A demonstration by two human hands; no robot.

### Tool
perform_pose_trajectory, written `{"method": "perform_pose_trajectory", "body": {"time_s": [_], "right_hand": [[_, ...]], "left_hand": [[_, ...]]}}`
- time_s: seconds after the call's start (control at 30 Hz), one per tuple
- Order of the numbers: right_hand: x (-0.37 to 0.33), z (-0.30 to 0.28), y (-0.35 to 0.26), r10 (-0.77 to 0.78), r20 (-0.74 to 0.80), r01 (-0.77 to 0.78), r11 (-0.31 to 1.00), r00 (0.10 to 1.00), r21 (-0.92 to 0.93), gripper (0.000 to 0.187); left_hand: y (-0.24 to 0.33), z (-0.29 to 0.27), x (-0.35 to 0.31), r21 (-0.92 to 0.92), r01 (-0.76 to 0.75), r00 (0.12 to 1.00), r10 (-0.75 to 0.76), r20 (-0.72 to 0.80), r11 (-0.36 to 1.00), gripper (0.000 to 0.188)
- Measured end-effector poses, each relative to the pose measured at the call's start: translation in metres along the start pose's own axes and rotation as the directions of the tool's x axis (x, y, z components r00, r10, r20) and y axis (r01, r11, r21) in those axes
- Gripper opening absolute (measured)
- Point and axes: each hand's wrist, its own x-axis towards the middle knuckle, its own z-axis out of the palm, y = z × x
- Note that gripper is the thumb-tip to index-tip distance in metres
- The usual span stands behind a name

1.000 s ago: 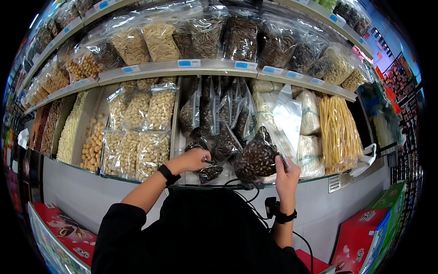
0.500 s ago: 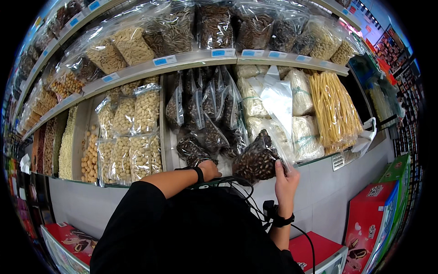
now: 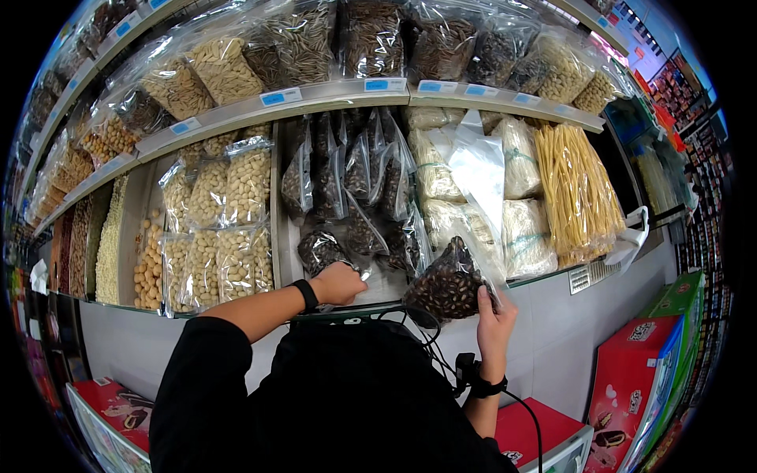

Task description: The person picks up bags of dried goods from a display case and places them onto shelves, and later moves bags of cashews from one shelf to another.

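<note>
My right hand (image 3: 495,319) grips the edge of a clear zip bag of dark brown seeds (image 3: 445,285), thumb on its front. The bag leans over the front edge of the bin. My left hand (image 3: 339,282) is curled closed over the front of the same bin, against a smaller clear bag of dark seeds (image 3: 318,247). Its fingertips are hidden, so what they hold cannot be made out. Behind both hands, several upright bags of dark seeds (image 3: 363,169) stand packed together.
Left of the bin lie bags of pale peanuts (image 3: 240,252). To the right are bundles of white noodles (image 3: 524,232) and yellow bean-curd sticks (image 3: 579,193). A shelf edge (image 3: 339,92) with filled bags runs above. Black cables (image 3: 430,335) hang by my right wrist; red boxes (image 3: 631,378) stand below.
My left hand has moved left and farther into the bin, its fingers now curled beside the smaller bag, which sits slightly farther back. The right hand keeps its hold on the seed bag.
</note>
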Motion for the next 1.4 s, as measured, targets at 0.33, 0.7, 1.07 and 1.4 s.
{"method": "perform_pose_trajectory", "body": {"time_s": [0.33,0.7,1.07,1.4], "right_hand": [[0.018,0.004,0.005,-0.030,0.015,0.029,0.999,0.999,0.035,0.027],[0.027,0.008,0.008,-0.079,0.070,0.078,0.997,0.994,0.014,0.025],[0.029,0.010,-0.001,-0.022,0.116,0.026,0.999,0.993,-0.035,0.027],[0.037,0.020,-0.007,0.005,0.091,0.002,0.997,0.996,-0.076,0.025]], "left_hand": [[-0.004,-0.094,-0.046,-0.703,0.226,0.769,-0.567,-0.296,0.674,0.012],[0.010,-0.062,-0.005,-0.810,0.075,0.777,-0.543,-0.318,0.582,0.018],[-0.008,-0.066,0.031,-0.881,-0.004,0.348,-0.825,-0.445,0.473,0.015],[-0.004,-0.069,0.036,-0.602,0.362,0.612,-0.668,-0.422,0.712,0.027]]}}
